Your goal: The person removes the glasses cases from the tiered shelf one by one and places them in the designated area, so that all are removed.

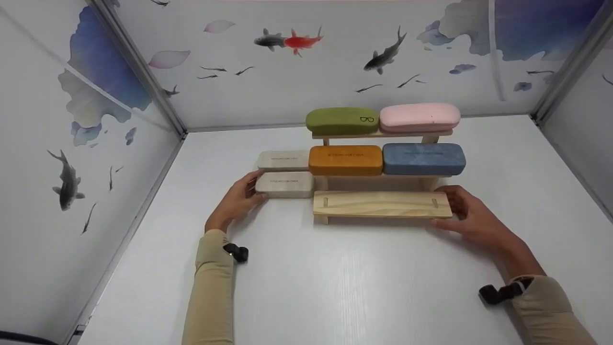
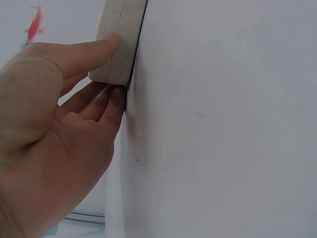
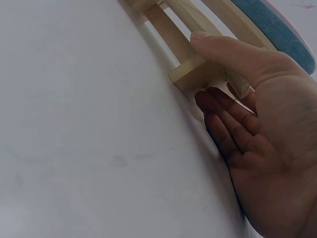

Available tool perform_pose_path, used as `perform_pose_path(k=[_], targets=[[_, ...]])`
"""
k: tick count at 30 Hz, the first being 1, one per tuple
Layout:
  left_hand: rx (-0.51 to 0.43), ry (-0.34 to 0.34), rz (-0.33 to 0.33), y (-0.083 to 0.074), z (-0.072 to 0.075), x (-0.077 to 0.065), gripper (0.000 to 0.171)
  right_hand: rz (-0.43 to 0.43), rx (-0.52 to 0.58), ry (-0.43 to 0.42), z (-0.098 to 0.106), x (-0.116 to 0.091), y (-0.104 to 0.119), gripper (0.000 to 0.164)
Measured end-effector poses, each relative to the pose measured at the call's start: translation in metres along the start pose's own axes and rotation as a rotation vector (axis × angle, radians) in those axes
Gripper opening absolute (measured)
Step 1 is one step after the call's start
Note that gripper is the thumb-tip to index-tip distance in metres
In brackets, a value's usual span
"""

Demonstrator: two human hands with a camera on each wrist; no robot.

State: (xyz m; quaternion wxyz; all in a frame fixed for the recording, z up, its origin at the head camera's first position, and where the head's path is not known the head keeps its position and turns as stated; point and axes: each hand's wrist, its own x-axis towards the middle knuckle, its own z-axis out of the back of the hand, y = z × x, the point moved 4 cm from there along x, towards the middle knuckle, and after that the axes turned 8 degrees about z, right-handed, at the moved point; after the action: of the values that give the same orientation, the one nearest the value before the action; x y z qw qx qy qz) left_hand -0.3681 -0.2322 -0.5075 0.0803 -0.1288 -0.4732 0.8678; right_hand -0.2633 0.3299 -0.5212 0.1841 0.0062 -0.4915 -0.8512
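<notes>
With your left hand [image 1: 239, 199] you are pinching the left end of a beige, rounded rectangular glasses case [image 1: 285, 185] with dark lettering; your thumb is pressing on its near side, and your other fingers are curling round its end and far side. That beige case is lying low at the left of the rack, its right end meeting the left end of a pale wooden front board [image 1: 380, 204]. Just behind it, a second beige lettered case [image 1: 284, 160] is sitting parallel.

Your right hand [image 1: 471, 218] is gripping the right end of the front board: your thumb is lying along the near edge, and your fingers are bending round the end, close to the white tabletop [image 1: 311, 278].

On the wooden middle step [image 1: 373, 178], an orange lettered case [image 1: 346, 160] and a blue case [image 1: 424, 159] are resting end to end. On the wooden back step [image 1: 378, 135], a green case printed with glasses [image 1: 340, 121] and a pale pink case [image 1: 420, 118] are standing side by side.

You are wearing beige sleeves [image 1: 210, 282], and a black wrist device [image 1: 237, 252] is showing at your left cuff. Behind the table, a white panel is displaying a red fish [image 1: 301, 40].
</notes>
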Motion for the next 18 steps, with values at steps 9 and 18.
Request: perform_pose_path(k=[9,18], targets=[[-0.011,-0.011,0.012,-0.0006,-0.0026,-0.0001,0.074,0.01,-0.001,0.001,0.0005,-0.0013,0.0005,0.073],[0.08,-0.055,0.067,-0.0074,-0.0064,0.0012,0.088,0.01,-0.014,-0.007,0.0012,-0.0008,-0.0003,0.074]])
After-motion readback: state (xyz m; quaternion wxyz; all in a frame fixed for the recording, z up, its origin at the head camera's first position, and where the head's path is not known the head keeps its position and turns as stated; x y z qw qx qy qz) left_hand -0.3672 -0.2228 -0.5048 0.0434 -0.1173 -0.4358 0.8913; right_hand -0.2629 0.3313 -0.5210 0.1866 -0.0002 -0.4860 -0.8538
